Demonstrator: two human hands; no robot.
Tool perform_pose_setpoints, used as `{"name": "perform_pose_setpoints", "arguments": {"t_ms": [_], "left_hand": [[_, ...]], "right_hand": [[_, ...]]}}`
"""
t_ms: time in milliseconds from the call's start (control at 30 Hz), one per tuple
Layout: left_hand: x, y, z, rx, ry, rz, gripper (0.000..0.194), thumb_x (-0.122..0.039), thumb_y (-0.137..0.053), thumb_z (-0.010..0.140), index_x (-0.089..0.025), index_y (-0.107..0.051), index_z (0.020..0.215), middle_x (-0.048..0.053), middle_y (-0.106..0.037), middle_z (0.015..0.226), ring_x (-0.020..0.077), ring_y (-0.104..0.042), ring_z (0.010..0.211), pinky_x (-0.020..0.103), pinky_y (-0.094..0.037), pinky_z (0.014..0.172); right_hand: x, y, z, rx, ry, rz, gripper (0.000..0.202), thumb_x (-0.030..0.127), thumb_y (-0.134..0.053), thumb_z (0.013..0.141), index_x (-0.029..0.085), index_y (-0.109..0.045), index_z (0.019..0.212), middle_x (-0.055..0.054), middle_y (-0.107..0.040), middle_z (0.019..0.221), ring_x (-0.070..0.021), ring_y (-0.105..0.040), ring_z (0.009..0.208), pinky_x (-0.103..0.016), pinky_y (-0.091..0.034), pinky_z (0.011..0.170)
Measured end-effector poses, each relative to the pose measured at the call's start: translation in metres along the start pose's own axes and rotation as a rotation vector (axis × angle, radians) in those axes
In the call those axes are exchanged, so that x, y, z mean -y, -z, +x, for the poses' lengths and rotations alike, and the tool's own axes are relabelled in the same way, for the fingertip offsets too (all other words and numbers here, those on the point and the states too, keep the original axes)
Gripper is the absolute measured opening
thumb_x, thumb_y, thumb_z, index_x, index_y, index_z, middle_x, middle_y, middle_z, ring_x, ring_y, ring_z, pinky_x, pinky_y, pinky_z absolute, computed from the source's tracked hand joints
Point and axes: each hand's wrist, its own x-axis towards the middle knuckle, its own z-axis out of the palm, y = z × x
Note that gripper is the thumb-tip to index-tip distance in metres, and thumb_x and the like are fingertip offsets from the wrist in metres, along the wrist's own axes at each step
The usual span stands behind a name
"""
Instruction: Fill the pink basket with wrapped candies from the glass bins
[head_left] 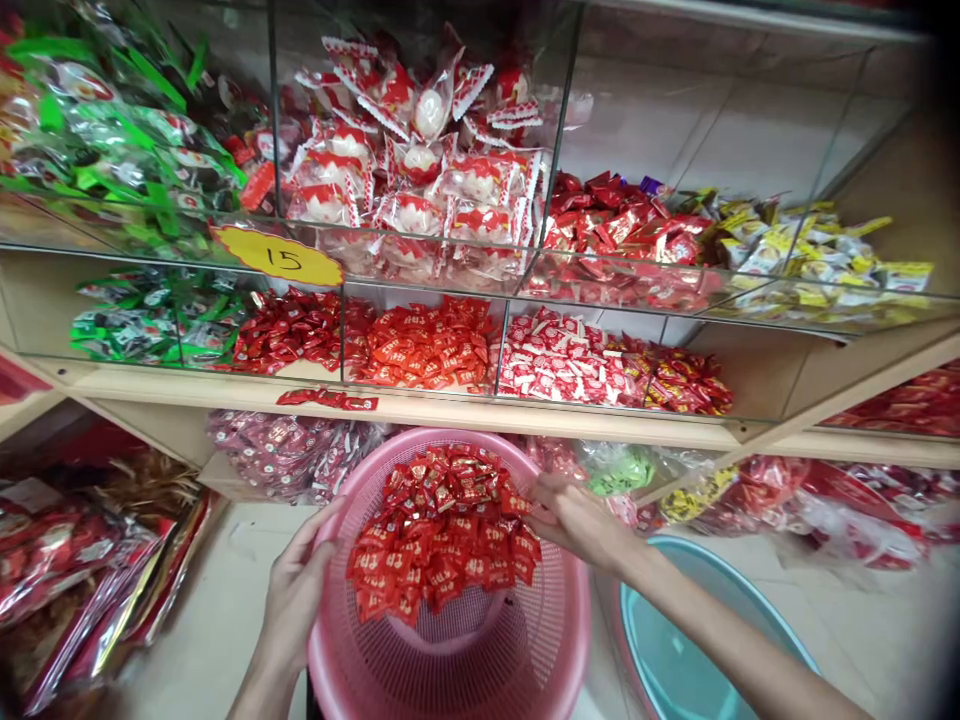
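Round pink mesh-plastic basket (540,640), glossy red packets (454,560) inside; left grip (292,590) pinched on rim (324,640), right grip (581,520) unclear.

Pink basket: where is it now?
Head view, bottom centre: the pink basket sits left of the blue basin, with the left hand at its left rim.

Left hand (295,588), right hand (576,517) and forearms (697,612) are bare.

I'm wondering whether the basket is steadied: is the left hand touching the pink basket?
Touching: in the head view, the left hand meets the left rim of the pink basket, no gap showing.
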Motion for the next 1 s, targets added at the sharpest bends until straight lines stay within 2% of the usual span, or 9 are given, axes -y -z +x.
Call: {"name": "perform_pose_setpoints", "arguments": {"t_ms": [167, 333, 433, 567, 767, 900, 1000], "left_hand": [[0.001, 0.001, 0.000, 0.027, 0.025, -0.054, 0.056, -0.023, -0.061, 0.067, -0.028, -0.057, 0.123, 0.001, -0.064, 0.118, 0.0209, -0.061, 0.103, 0.028, -0.046, 0.088], [0.002, 0.001, -0.001, 0.030, 0.037, -0.076, 0.058, -0.023, -0.062, 0.066, -0.028, -0.056, 0.124, 0.001, -0.066, 0.113, 0.0203, -0.061, 0.103, 0.027, -0.047, 0.088], [0.002, 0.001, -0.001, 0.027, 0.021, -0.066, 0.057, -0.023, -0.063, 0.066, -0.028, -0.057, 0.123, 0.000, -0.066, 0.114, 0.0190, -0.061, 0.103, 0.025, -0.046, 0.088], [0.001, 0.001, -0.001, 0.027, 0.038, -0.054, 0.058, -0.024, -0.063, 0.065, -0.028, -0.057, 0.123, 0.001, -0.067, 0.112, 0.0197, -0.063, 0.096, 0.026, -0.049, 0.082], [0.001, -0.001, 0.000, 0.008, 0.011, -0.056, 0.054, -0.023, -0.063, 0.065, -0.027, -0.061, 0.119, 0.001, -0.066, 0.114, 0.0196, -0.061, 0.102, 0.028, -0.044, 0.092], [0.001, -0.001, -0.001, 0.003, -0.015, -0.032, 0.053, -0.023, -0.062, 0.065, -0.027, -0.061, 0.118, 0.001, -0.067, 0.112, 0.0200, -0.061, 0.101, 0.030, -0.042, 0.094], [0.000, -0.001, -0.002, -0.003, -0.022, -0.006, 0.053, -0.024, -0.062, 0.066, -0.025, -0.061, 0.118, 0.002, -0.067, 0.113, 0.0214, -0.061, 0.103, 0.031, -0.043, 0.093]], "right_hand": [[-0.004, -0.022, -0.023, -0.028, -0.010, -0.127, 0.015, 0.032, -0.055, 0.085, 0.019, -0.062, 0.080, -0.007, -0.056, 0.089, -0.0211, -0.051, 0.085, -0.032, -0.036, 0.072], [0.001, -0.034, -0.023, -0.054, -0.012, -0.154, 0.014, 0.032, -0.058, 0.083, 0.020, -0.063, 0.081, -0.007, -0.056, 0.090, -0.0213, -0.050, 0.086, -0.033, -0.034, 0.074], [0.002, -0.036, -0.021, -0.043, -0.005, -0.185, 0.013, 0.031, -0.061, 0.081, 0.019, -0.062, 0.079, -0.007, -0.056, 0.090, -0.0218, -0.049, 0.087, -0.034, -0.033, 0.074], [0.006, -0.029, -0.027, -0.053, -0.024, -0.159, 0.011, 0.029, -0.061, 0.081, 0.018, -0.062, 0.080, -0.007, -0.056, 0.092, -0.0213, -0.050, 0.087, -0.034, -0.033, 0.075], [0.033, -0.031, -0.039, 0.008, 0.003, -0.073, 0.011, 0.030, -0.062, 0.080, 0.020, -0.062, 0.081, -0.005, -0.058, 0.089, -0.0198, -0.052, 0.087, -0.032, -0.033, 0.074], [0.052, -0.044, -0.030, 0.086, 0.069, -0.089, 0.011, 0.030, -0.063, 0.079, 0.019, -0.062, 0.082, -0.005, -0.061, 0.090, -0.0212, -0.054, 0.089, -0.033, -0.033, 0.074], [0.057, -0.051, -0.022, 0.110, 0.060, -0.124, 0.010, 0.027, -0.062, 0.080, 0.018, -0.063, 0.083, -0.006, -0.062, 0.089, -0.0221, -0.055, 0.088, -0.034, -0.034, 0.075]]}}
